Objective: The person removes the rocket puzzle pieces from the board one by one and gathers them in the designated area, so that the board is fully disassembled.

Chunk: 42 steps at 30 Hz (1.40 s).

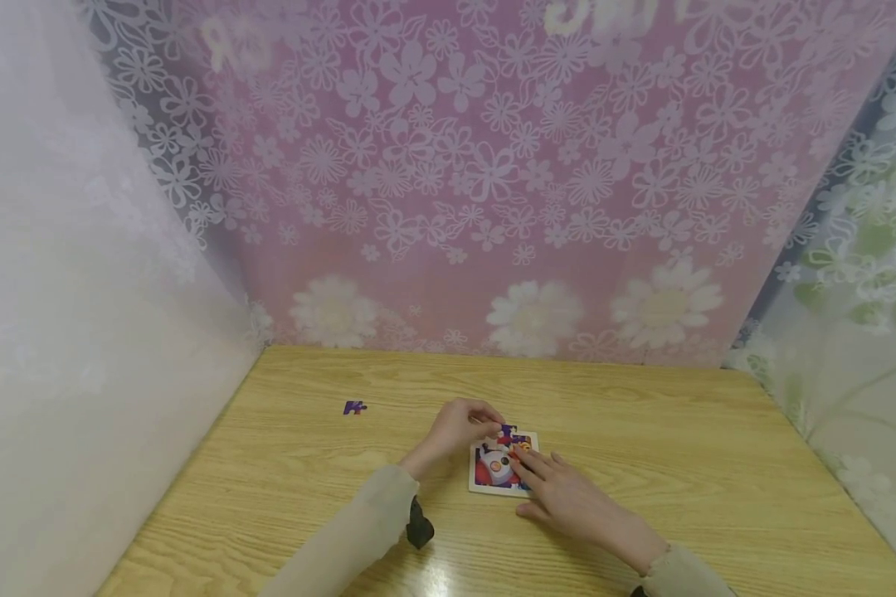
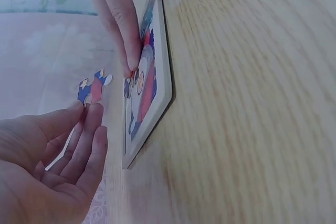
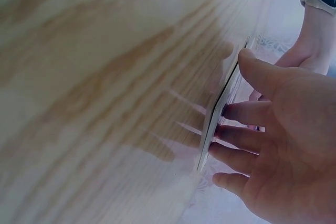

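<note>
I find the tray [image 1: 485, 491] holding fitted pieces [image 1: 495, 469], right hand [image 1: 567, 496] resting straight-fingered on them. At its far side, left hand [image 1: 459, 426] pinches a loose piece [image 2: 95, 89].

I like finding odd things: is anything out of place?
One puzzle piece lies by itself on the table, off to the left and apart from the puzzle board. I see nothing spilled.

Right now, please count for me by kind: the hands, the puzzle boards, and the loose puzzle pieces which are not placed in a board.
Hands: 2 (left hand, right hand)
Puzzle board: 1
Loose puzzle pieces: 2 (held piece, lying piece on the table)
Total: 5
</note>
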### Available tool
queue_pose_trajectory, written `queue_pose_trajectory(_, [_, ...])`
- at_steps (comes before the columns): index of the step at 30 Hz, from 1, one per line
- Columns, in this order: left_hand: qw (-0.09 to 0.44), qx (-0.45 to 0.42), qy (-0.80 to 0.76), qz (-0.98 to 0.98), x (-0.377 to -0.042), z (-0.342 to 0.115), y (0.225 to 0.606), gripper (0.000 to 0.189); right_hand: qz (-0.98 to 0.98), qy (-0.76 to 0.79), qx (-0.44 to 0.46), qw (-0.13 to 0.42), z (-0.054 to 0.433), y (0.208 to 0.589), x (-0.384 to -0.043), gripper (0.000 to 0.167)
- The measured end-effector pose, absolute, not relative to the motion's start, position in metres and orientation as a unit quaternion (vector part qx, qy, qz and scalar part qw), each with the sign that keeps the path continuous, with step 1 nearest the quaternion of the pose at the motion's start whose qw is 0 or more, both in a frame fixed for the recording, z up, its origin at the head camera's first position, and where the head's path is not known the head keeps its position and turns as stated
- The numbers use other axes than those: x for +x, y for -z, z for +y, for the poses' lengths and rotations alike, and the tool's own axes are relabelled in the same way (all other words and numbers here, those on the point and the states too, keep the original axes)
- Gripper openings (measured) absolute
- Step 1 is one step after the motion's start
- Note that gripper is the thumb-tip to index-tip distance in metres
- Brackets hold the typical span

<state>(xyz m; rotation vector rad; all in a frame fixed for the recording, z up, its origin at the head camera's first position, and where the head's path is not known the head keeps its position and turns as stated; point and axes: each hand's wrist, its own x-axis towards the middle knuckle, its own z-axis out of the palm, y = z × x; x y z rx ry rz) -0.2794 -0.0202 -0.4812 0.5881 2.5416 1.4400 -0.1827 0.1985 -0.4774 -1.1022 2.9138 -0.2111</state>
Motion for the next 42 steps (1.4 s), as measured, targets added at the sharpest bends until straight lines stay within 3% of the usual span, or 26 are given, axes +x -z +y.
queue_pose_trajectory(26, [0.127, 0.135, -0.599, 0.779, -0.291, -0.055, 0.49, 0.017, 0.935, 0.079, -0.344, 0.024, 0.198, 0.477, -0.183, 0.064])
queue_pose_trajectory(42, [0.111, 0.103, -0.607, 0.78, -0.294, -0.087, 0.492, 0.022, 0.936, 0.085, -0.34, 0.03, 0.198, 0.477, -0.183, 0.063])
